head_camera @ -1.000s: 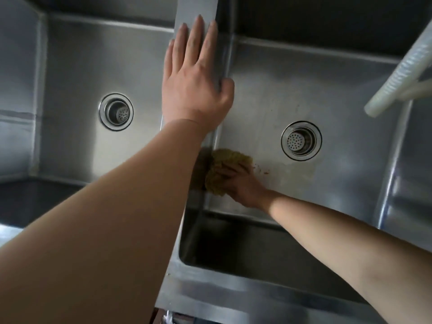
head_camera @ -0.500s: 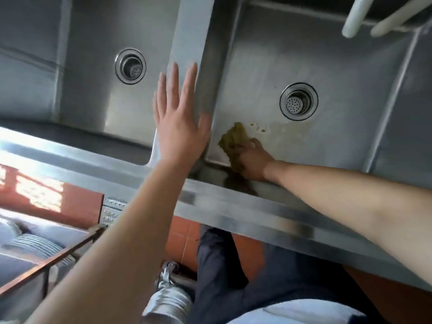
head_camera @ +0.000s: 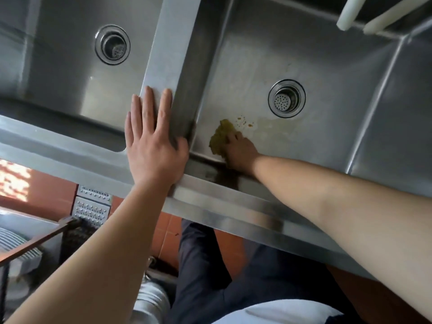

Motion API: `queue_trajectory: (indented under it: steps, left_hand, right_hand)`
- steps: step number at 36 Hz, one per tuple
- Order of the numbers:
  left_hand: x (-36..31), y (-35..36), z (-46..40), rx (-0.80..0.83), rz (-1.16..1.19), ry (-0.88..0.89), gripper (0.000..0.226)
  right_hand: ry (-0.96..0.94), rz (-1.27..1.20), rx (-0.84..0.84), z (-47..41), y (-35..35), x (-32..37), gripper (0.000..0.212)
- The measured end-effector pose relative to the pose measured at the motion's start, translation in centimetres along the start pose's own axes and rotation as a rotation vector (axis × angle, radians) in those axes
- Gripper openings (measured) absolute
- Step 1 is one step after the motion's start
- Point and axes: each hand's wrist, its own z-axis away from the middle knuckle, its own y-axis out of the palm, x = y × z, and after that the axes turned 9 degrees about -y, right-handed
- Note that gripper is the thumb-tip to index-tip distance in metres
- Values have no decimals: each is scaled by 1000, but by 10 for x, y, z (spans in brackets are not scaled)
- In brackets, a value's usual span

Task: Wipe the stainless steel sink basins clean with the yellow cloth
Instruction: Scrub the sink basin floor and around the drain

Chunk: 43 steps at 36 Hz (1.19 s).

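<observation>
Head | steel sink (head_camera: 168, 54) two basins | red floor tiles (head_camera: 46, 190)

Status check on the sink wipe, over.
Left hand flat on the divider, bracing. Right hand grips yellow cloth on right basin floor, near corner. Orange specks unwiped beside cloth; nothing blocking.

yellow cloth (head_camera: 221, 136): crumpled | right basin (head_camera: 327, 73) floor, near-left corner

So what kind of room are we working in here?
Probably a commercial or canteen kitchen: a deep two-basin stainless sink with strainer drains, a metal grater hanging below the counter, and stacked plates on a rack.
</observation>
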Motion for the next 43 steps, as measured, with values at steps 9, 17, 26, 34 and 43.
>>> queue_trajectory:
  steps: [9, 17, 26, 34, 43]
  left_hand:
    - [-5, -5, -2, 42, -11, -38, 97]
    - [-5, -5, -2, 40, -19, -38, 100]
    - [-5, -6, -2, 54, -16, -37, 99]
    - [-5, -5, -2, 53, -10, -46, 99]
    - [-6, -4, -2, 34, -14, -40, 97]
  right_hand:
    - [371, -92, -67, 25, -22, -101, 59]
    - [404, -206, -146, 40, -28, -123, 45]
    - [742, -275, -412, 112, -16, -102, 41]
    - [1384, -1402, -289, 141, 36, -97, 38]
    - [1235, -1446, -70, 57, 145, -165, 27]
